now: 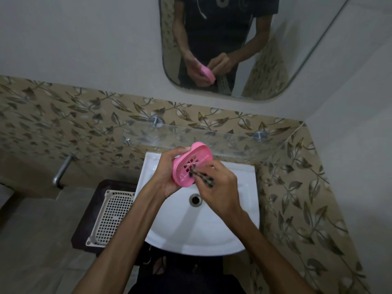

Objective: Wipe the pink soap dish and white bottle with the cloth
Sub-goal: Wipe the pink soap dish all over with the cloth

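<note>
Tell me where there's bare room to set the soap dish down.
The glass shelf between its two metal brackets looks bare. The sink basin is free around the drain, and its flat back corner by the left hand is open. It is crowded mid-sink, where the right hand works the cloth on the soap dish.

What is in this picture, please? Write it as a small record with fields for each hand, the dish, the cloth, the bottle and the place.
left hand: holds the pink soap dish, tilted, over the sink
right hand: presses a dark checked cloth on the dish
white bottle: not in view
glass shelf: above the sink
mirror: shows both hands
</note>
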A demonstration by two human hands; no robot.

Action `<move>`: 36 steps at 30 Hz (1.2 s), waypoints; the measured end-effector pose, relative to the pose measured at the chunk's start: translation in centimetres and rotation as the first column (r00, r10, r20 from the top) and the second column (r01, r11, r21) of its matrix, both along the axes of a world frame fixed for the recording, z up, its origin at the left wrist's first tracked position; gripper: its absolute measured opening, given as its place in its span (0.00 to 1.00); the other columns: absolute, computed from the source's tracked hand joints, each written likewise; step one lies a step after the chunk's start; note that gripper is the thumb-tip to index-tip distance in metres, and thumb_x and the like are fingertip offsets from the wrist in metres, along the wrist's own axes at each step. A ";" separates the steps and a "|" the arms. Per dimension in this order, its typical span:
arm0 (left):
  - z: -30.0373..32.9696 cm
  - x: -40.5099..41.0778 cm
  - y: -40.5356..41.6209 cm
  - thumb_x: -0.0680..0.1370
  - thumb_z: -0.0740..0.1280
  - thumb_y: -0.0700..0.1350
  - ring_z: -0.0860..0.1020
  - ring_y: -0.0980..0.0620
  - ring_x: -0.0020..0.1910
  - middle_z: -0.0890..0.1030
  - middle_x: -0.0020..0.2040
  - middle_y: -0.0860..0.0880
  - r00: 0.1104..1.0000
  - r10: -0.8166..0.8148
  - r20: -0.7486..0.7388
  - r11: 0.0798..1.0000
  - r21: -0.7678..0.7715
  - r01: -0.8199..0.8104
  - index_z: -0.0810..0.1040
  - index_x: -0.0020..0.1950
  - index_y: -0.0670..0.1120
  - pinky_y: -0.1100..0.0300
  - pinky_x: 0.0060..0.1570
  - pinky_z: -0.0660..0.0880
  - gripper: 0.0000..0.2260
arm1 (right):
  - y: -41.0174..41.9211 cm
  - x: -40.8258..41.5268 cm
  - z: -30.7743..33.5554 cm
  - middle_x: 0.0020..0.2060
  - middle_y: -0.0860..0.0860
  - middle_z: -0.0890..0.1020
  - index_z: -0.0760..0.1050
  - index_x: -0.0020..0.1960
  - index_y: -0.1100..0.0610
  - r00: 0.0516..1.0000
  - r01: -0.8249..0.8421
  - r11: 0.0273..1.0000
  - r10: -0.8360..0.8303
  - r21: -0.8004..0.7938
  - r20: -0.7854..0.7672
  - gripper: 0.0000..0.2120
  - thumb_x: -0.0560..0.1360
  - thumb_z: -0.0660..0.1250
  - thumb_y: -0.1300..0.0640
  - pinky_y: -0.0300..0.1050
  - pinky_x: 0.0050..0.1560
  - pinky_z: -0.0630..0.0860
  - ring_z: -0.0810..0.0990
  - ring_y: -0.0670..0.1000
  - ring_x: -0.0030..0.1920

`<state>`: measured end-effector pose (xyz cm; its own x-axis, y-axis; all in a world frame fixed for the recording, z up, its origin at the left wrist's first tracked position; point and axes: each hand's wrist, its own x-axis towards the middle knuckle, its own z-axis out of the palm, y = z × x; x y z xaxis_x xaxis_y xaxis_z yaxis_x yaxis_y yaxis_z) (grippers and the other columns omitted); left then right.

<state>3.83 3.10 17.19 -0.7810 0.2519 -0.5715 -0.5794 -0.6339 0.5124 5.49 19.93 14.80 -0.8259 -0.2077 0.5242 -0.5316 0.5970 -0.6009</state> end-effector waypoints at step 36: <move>-0.3 0.1 0.9 0.75 0.69 0.47 0.80 0.43 0.42 0.81 0.47 0.40 0.994 0.101 -0.049 0.994 0.047 -0.099 0.80 0.56 0.38 0.53 0.43 0.78 0.15 | -0.6 0.5 -0.3 0.46 0.52 0.86 0.87 0.50 0.58 0.999 -0.034 0.998 0.035 -0.061 0.014 0.08 0.72 0.78 0.63 0.45 0.46 0.82 0.85 0.49 0.44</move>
